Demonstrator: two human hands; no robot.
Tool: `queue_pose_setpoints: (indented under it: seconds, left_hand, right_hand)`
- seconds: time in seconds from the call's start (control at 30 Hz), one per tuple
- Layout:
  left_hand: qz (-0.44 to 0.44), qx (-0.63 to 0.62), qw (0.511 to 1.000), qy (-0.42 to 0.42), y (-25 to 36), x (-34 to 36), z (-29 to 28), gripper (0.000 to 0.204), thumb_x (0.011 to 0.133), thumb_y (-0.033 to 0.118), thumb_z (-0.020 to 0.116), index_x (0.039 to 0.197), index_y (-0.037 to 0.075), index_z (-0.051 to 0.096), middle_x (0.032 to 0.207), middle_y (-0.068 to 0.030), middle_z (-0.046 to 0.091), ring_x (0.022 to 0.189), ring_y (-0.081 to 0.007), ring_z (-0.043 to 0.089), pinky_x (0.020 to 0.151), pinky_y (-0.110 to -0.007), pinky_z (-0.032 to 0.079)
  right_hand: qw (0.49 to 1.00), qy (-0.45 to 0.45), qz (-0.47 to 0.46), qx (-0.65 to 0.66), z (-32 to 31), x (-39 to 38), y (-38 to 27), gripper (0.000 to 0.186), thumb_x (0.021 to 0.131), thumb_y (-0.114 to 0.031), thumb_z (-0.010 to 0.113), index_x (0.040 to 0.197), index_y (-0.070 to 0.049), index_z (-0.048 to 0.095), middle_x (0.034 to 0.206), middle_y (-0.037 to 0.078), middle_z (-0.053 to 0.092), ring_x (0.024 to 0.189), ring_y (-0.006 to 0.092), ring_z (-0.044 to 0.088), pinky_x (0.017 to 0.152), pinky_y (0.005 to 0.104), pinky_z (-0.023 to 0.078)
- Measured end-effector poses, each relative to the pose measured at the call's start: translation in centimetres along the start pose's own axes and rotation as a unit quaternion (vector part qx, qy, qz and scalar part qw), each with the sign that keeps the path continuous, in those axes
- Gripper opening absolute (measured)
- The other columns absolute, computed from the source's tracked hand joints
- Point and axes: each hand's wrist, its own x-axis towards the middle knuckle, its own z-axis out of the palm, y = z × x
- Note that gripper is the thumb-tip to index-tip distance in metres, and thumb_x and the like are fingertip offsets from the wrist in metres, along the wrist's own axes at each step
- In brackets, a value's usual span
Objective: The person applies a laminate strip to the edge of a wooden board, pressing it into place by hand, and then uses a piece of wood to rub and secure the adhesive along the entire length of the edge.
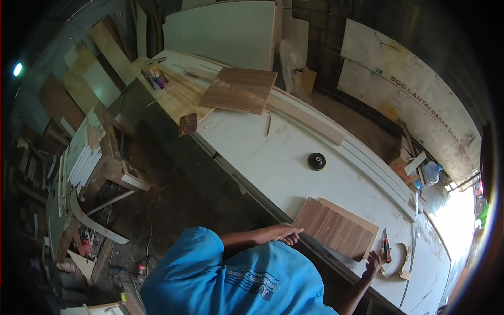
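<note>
A brown wood-grain panel (333, 226) lies on the white worktable in front of me, with a lighter board (362, 223) showing from beneath its far and right edges. My left hand (286, 233) is at the panel's left edge, index finger stretched toward it and the other fingers loosely bent; whether it touches is hard to make out. By the panel's near right corner is my right hand (374, 262), fingers apart and nothing in them. Just beyond it lies a utility knife (387, 247) with red and black on its handle, next to a curved pale strip (404, 261).
A round black disc (316, 161) rests mid-table (252, 142). Farther off lie another brown panel (239, 89), a small dark block (188, 124) and a thin stick (269, 126). Long strips (310, 121) line the far edge. A second bench (86, 157) with offcuts stands left.
</note>
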Motion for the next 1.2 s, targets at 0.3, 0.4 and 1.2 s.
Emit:
queue_pose_setpoints:
  seconds: [0.3, 0.4, 1.2]
  left_hand:
    - [0.119, 0.073, 0.952, 0.271, -8.8, -3.9, -19.2, 0.046, 0.105, 0.036, 0.060, 0.079, -0.002, 0.066, 0.064, -0.0117, 0.067, 0.051, -0.0209, 0.063, 0.047, -0.036, 0.049]
    - [0.159, 0.086, 0.934, 0.308, -14.7, -5.4, -26.5, 0.048, 0.106, 0.035, 0.055, 0.076, -0.001, 0.065, 0.061, -0.0116, 0.064, 0.050, -0.0219, 0.061, 0.048, -0.038, 0.049]
    - [-0.089, 0.421, 0.785, 0.446, -35.4, -31.5, -50.6, 0.015, 0.088, 0.019, 0.063, 0.087, 0.007, 0.072, 0.085, -0.0165, 0.074, 0.082, -0.0361, 0.072, 0.072, -0.052, 0.055]
  right_hand:
    - [0.980, -0.069, -0.142, 0.121, 14.4, -5.1, -7.4, 0.023, 0.097, -0.016, 0.070, 0.115, -0.002, 0.071, 0.085, 0.004, 0.071, 0.068, 0.0089, 0.062, 0.059, 0.0230, 0.049]
    - [0.964, -0.198, -0.151, 0.097, 23.8, -8.9, -7.7, 0.026, 0.090, -0.018, 0.073, 0.111, -0.002, 0.073, 0.083, 0.005, 0.071, 0.069, 0.0112, 0.065, 0.062, 0.0248, 0.052]
    - [0.880, -0.468, -0.074, -0.045, 91.9, -34.0, -24.2, 0.037, 0.095, -0.022, 0.075, 0.118, 0.003, 0.062, 0.103, 0.013, 0.070, 0.092, 0.0250, 0.070, 0.081, 0.0392, 0.062]
